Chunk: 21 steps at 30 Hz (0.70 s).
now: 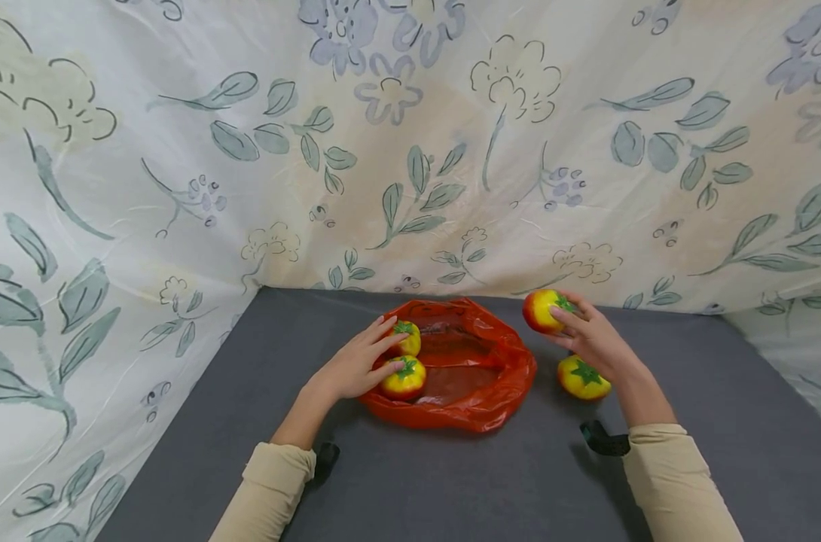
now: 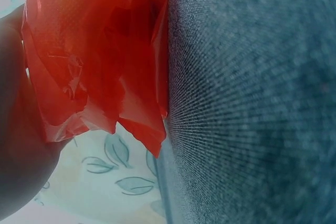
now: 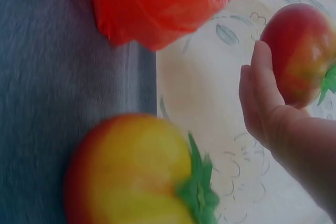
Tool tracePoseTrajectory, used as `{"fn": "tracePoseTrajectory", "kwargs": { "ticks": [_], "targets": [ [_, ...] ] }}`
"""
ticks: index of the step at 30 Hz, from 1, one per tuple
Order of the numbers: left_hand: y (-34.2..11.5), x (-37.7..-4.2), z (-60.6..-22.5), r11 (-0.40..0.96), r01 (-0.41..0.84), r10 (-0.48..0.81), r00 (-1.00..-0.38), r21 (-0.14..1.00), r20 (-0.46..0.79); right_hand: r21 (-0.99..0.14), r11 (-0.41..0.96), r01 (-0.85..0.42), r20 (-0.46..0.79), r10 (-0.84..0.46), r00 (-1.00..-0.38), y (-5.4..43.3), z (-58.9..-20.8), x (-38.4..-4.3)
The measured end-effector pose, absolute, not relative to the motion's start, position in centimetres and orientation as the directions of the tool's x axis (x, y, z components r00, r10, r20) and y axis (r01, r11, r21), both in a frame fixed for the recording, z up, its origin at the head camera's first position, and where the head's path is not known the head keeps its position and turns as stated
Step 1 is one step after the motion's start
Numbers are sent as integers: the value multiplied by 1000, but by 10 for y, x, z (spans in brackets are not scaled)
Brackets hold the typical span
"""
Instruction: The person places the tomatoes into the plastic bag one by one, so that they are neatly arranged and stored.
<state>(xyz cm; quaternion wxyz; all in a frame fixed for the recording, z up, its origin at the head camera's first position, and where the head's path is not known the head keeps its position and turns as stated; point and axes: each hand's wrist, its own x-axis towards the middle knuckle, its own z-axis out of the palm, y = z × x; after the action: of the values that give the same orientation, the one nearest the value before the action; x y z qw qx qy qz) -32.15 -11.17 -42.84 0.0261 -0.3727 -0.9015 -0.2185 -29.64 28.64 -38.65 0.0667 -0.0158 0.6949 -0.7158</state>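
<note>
A red plastic bag (image 1: 512,376) lies with its mouth wide on the dark grey table. Inside it, at the left, are two red-and-yellow tomatoes with green star-shaped tops, a nearer tomato (image 1: 404,379) and a farther tomato (image 1: 410,340). Over the bag's left rim reaches my left hand (image 1: 352,365), its fingers stretched across those two tomatoes. The right hand (image 1: 596,339) grips another tomato (image 1: 541,311) between thumb and fingers, raised to the right of the bag. In the right wrist view this held tomato (image 3: 299,56) shows clear of the table.
One more tomato (image 1: 583,379) sits on the table (image 1: 451,482) below the right hand, right of the bag. A flower-patterned cloth (image 1: 410,150) hangs behind the table's far edge. Dark straps (image 1: 603,440) show near the wrists.
</note>
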Motion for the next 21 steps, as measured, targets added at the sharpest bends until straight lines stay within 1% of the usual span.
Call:
{"fn": "tracePoseTrajectory", "kwargs": {
  "ticks": [12,17,21],
  "targets": [
    [-111,-322,-432,626,684,663,-720,376,205,-996,-38,77,-71,-138,-988,255,-384,-299],
    [-111,-321,-430,626,682,662,-721,378,205,-997,-29,77,-72,-140,-988,249,-383,-299],
    [-112,-320,-428,630,682,661,-722,370,204,-998,-22,53,-49,-137,-989,246,-382,-299]
  ]
}}
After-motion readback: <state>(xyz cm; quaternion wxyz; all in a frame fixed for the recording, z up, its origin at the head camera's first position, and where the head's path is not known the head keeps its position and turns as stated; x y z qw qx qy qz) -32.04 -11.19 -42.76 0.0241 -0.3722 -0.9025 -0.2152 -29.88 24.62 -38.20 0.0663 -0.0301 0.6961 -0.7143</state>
